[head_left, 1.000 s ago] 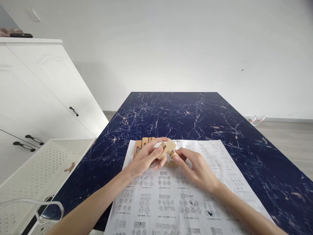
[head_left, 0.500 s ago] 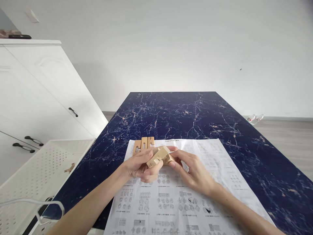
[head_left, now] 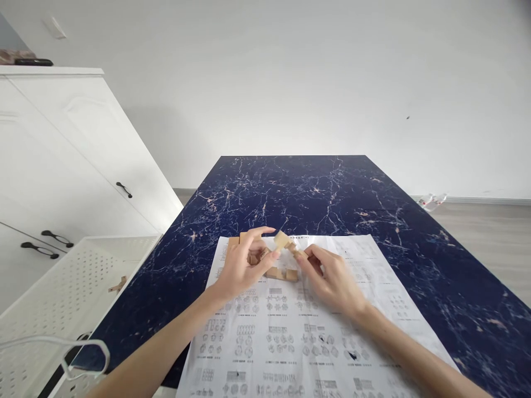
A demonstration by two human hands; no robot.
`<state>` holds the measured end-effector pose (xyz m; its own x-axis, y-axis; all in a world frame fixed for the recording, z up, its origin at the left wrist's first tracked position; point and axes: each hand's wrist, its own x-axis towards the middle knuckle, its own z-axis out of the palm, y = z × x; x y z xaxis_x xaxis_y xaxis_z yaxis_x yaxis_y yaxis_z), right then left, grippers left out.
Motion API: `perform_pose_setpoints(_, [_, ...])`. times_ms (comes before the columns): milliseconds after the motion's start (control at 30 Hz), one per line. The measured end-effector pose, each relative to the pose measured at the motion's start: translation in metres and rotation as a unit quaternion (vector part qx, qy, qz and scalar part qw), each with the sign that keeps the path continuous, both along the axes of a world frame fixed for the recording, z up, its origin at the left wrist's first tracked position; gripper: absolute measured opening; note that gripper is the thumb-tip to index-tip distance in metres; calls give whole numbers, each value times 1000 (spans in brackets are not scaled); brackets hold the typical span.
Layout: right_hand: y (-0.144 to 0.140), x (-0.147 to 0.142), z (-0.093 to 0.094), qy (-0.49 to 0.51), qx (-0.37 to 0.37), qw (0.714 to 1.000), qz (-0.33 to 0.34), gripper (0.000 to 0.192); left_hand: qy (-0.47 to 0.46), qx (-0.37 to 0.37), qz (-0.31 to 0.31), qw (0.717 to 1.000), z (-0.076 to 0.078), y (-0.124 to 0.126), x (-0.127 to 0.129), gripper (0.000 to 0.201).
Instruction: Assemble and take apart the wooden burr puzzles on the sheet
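Over the far part of a printed sheet (head_left: 332, 331), the left hand (head_left: 240, 265) pinches a wooden block (head_left: 282, 239), its long axis hard to tell; the right hand (head_left: 334, 279) grips a wooden piece (head_left: 293, 247) slanting up-left toward it. A notched bar (head_left: 274, 273) lies on the sheet, running roughly left to right

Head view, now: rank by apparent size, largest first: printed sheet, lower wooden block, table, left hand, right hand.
1. Table
2. Printed sheet
3. Left hand and right hand: look alike, not ranked
4. Lower wooden block
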<state>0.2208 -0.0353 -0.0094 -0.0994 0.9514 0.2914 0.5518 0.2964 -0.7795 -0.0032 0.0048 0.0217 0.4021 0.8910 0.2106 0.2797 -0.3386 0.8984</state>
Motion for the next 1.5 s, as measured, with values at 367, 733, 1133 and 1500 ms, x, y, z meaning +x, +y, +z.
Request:
perform_pose_setpoints(367, [1,0,-13,-83,-8,995,-47,36,113,138,105,978,-14,11,-1,38])
perform_pose_setpoints(733, [-3,-8,-7,-174,50,983,29,26,108,148,127,975,-12,5,3,19])
perform_pose_setpoints(1133, [-6,-9,-7,-21,-42,997,55,48,135,213,123,960,-14,4,3,14])
perform_pose_setpoints(1500, [0,0,-13,-88,-8,991,-96,29,181,338,-147,912,-24,-8,0,20])
